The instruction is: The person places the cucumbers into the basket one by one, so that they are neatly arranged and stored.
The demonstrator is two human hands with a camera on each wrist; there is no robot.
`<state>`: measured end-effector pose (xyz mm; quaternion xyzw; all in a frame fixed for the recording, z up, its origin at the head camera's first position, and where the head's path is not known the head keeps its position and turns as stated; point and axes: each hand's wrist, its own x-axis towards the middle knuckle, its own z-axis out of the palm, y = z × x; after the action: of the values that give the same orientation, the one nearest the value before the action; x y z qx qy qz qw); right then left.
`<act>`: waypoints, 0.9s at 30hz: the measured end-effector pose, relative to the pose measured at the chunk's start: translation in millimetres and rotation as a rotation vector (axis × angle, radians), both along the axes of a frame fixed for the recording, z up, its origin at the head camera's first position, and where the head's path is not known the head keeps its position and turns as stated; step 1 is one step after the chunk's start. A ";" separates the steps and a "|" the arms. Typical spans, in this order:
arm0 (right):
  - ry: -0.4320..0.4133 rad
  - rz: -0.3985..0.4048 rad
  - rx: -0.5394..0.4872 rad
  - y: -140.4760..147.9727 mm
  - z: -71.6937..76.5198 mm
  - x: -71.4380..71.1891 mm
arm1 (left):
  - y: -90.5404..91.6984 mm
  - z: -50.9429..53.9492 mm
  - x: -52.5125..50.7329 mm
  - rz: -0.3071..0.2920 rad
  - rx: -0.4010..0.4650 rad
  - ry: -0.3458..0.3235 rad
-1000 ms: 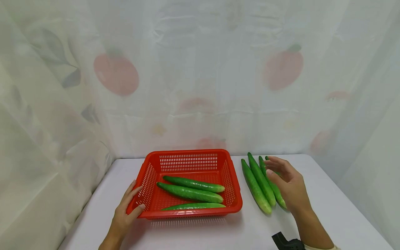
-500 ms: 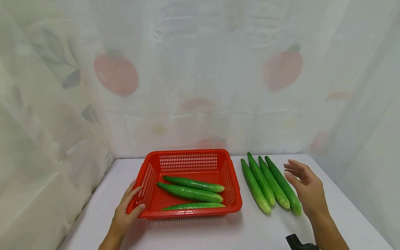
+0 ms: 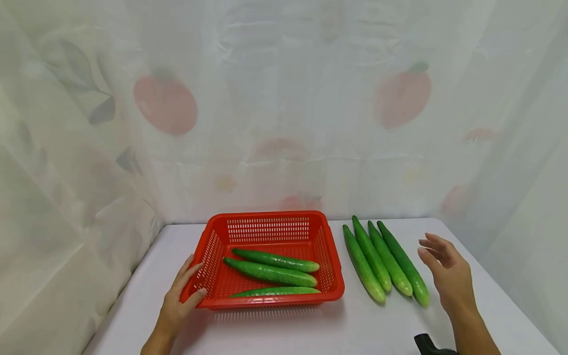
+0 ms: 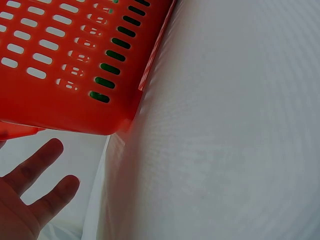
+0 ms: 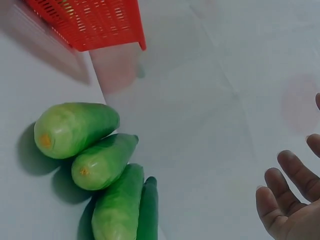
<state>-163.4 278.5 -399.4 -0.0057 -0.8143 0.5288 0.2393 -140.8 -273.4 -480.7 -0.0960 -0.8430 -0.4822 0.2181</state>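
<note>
In the head view my left hand (image 3: 172,304) rests at the left front corner of the red basket (image 3: 275,301), fingertips and thumb over its rim. The left wrist view shows straight, spread fingers (image 4: 52,197) beside the perforated basket wall (image 4: 55,100). Three cucumbers (image 3: 270,272) lie inside the basket. Several more lie side by side on the table right of it, the rightmost cucumber (image 3: 405,261) nearest my right hand (image 3: 452,276). That hand hovers with loosely bent fingers, holding nothing; the right wrist view shows its fingers (image 5: 287,192) apart from the cucumbers (image 5: 75,130).
The white table (image 3: 368,330) ends at a pale curtain (image 3: 284,123) with printed fruit behind the basket. Patterned fabric (image 3: 66,222) hangs along the left side. A black device (image 3: 428,345) shows by the right wrist at the bottom edge.
My right hand has moved right and slightly down, away from the cucumbers, uncovering the rightmost one. My left hand and the basket have stayed in place.
</note>
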 end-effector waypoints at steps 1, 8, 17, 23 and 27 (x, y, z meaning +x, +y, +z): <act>-0.010 -0.006 -0.003 0.9 -1.2 -0.2 | 0.0 -0.1 -0.1 -0.001 0.000 0.001; -0.072 -0.049 0.001 6.0 -10.6 -2.9 | 0.2 1.1 -0.7 -0.012 0.001 0.010; -0.137 -0.102 0.018 11.7 -27.8 -7.7 | -0.9 -0.9 -1.3 -0.019 0.015 0.002; -0.184 -0.114 0.052 15.9 -44.8 -10.8 | -0.8 -1.4 -1.2 -0.012 -0.004 0.021; -0.229 -0.130 0.023 19.4 -57.1 -14.1 | -0.7 -0.7 -0.5 -0.009 -0.005 0.015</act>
<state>-177.5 297.9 -456.5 -0.1160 -0.8402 0.4987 0.1785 -141.4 -274.1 -481.4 -0.1038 -0.8420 -0.4805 0.2222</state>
